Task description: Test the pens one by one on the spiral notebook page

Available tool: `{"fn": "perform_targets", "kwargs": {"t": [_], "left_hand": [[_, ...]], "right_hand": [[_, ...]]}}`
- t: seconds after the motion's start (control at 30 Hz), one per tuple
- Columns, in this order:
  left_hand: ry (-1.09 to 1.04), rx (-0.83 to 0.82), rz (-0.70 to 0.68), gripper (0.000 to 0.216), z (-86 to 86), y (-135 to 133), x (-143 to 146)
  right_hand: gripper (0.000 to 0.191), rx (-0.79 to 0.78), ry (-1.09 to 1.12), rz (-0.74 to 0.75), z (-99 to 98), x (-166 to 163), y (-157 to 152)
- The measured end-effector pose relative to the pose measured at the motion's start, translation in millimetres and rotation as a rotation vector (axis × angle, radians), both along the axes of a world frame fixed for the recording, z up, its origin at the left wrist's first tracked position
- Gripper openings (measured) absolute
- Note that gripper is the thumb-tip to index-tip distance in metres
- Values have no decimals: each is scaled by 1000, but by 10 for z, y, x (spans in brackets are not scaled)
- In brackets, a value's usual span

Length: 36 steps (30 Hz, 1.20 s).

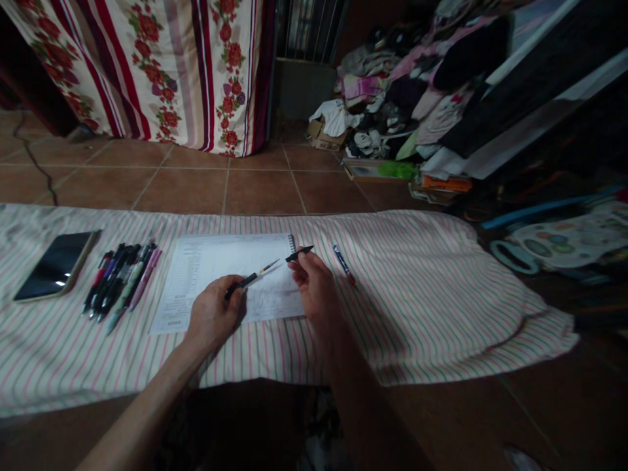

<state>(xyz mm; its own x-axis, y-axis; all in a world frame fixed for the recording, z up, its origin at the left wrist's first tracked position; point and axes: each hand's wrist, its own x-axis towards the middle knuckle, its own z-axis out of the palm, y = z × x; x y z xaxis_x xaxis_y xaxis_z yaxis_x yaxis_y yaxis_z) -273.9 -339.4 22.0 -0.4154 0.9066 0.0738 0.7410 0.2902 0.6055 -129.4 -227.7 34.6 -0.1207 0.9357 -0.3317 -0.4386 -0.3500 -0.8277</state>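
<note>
Between thumb and fingers of my left hand [214, 309] is a black pen barrel [241, 285], tilted up to the right, with a thin refill [269, 266] sticking out of its end. My right hand [314, 280] pinches a short black pen part [299, 254], apart from the refill's tip. Both hands are over a spiral notebook with a printed sheet [216, 252] on top. Just right of my right hand lies a blue, white and red pen [344, 264] on the striped cloth. To the left of the paper rests a bunch of several pens [120, 281].
A phone [56, 265] lies at the left of the striped cloth [432, 294] covering the low table. Beyond it are a tiled floor [191, 186] and a floral curtain [171, 72]. Piled clothes [392, 91] and a cardboard box [326, 134] stand at the back right.
</note>
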Motion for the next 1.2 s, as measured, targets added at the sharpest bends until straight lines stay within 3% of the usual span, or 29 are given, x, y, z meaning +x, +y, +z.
{"fn": "perform_targets", "kwargs": {"t": [0.37, 1.2], "left_hand": [[3, 14, -11, 32, -5, -1, 3], [8, 18, -8, 32, 8, -15, 5]], "right_hand": [[32, 137, -68, 61, 2, 2, -40], [31, 184, -148, 131, -17, -8, -62]]}}
